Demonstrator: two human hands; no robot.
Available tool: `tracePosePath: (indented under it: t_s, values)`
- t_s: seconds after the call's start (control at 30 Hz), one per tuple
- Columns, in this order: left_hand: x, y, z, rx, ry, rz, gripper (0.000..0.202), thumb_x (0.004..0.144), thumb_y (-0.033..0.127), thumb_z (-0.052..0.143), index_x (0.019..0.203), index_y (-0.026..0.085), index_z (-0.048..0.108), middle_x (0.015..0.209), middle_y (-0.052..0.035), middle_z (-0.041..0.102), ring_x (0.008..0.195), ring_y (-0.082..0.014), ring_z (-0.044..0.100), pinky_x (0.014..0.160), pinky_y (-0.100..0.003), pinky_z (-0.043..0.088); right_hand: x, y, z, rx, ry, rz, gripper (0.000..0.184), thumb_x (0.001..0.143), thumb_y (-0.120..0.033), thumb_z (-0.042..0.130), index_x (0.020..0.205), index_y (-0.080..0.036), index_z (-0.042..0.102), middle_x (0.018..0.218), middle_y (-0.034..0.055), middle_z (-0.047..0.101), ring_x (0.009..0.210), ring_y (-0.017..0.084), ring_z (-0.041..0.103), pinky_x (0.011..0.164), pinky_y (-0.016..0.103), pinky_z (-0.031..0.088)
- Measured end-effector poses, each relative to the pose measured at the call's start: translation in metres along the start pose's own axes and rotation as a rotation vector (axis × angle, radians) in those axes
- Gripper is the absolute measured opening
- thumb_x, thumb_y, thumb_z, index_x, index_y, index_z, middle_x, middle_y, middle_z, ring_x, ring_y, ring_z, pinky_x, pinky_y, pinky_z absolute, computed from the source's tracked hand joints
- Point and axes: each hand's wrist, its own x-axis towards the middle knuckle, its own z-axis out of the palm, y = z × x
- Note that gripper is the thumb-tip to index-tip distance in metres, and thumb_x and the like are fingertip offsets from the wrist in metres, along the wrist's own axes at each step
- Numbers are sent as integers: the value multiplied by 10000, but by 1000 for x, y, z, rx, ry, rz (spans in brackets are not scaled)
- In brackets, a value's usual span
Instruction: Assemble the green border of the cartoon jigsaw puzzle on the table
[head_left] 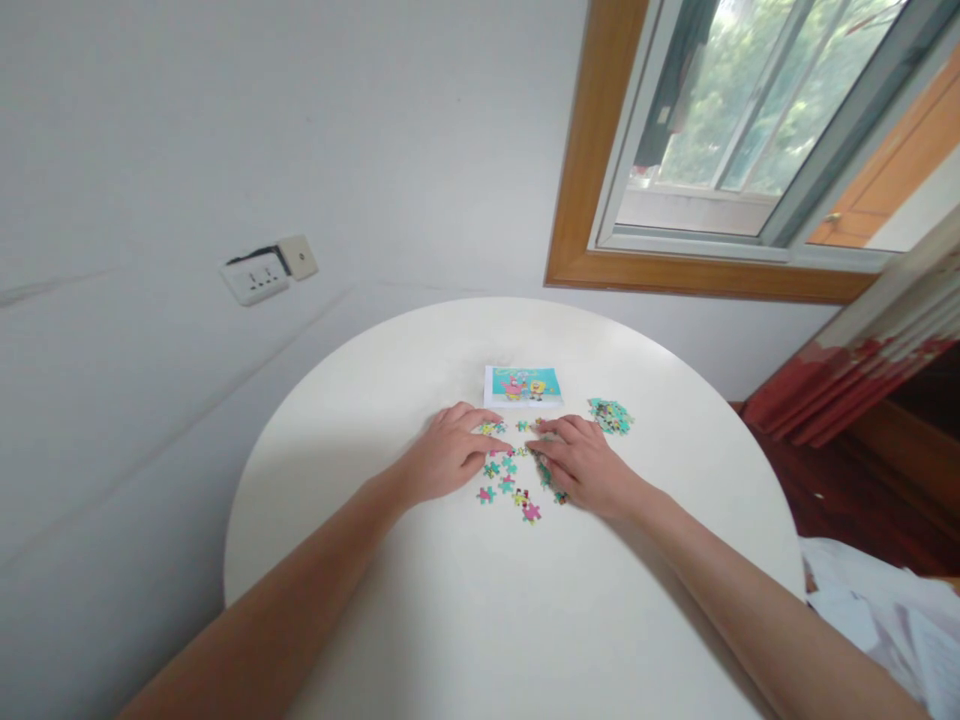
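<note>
My left hand (450, 450) rests palm down at the left edge of a loose spread of jigsaw pieces (508, 484), its fingers stretched out and apart. The fingertips touch or hover over small pieces; which, I cannot tell. From the right, my right hand (581, 460) reaches in with fingers spread, their tips at pieces near the middle. Part of another cluster of pieces (546, 474) is hidden under it. Just beyond both hands lies a box with a colourful cartoon picture (525, 387). A pink piece (531, 513) is nearest to me.
A heap of jigsaw pieces (611, 416) sits to the right of the box on the round white table (345, 420). Behind the table is a wall with a socket (259, 280) and a wood-framed window (566, 265). Papers (877, 610) lie beyond the table's right edge.
</note>
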Motion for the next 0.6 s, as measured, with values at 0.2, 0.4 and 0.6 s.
tracePosePath:
  t_s: [0.2, 0.4, 0.6]
  values:
    - [0, -4, 1, -32, 11, 0, 432, 810, 106, 485, 1123, 351, 652, 1258, -17, 528, 1129, -233, 440, 990, -405, 333, 0, 1, 0, 35, 25, -7, 399, 897, -220, 445, 1284, -235, 543, 1272, 104, 533, 1172, 253, 408, 961, 436, 333]
    - [-2, -13, -2, -26, 125, -33, 466, 783, 52, 456, 1145, 284, 635, 1228, -53, 521, 1069, -221, 471, 966, -397, 362, 0, 7, 0, 12, 77, 47, 415, 839, -154, 500, 1242, -220, 573, 1219, 97, 567, 1127, 250, 439, 957, 421, 331]
    - [-3, -20, -7, -18, 167, -46, 356, 754, 31, 454, 929, 235, 687, 1122, -49, 555, 1039, -218, 487, 950, -389, 373, 0, 15, -6, -45, 122, 176, 345, 795, -86, 502, 1051, -226, 686, 1071, 73, 616, 1007, 230, 481, 890, 382, 352]
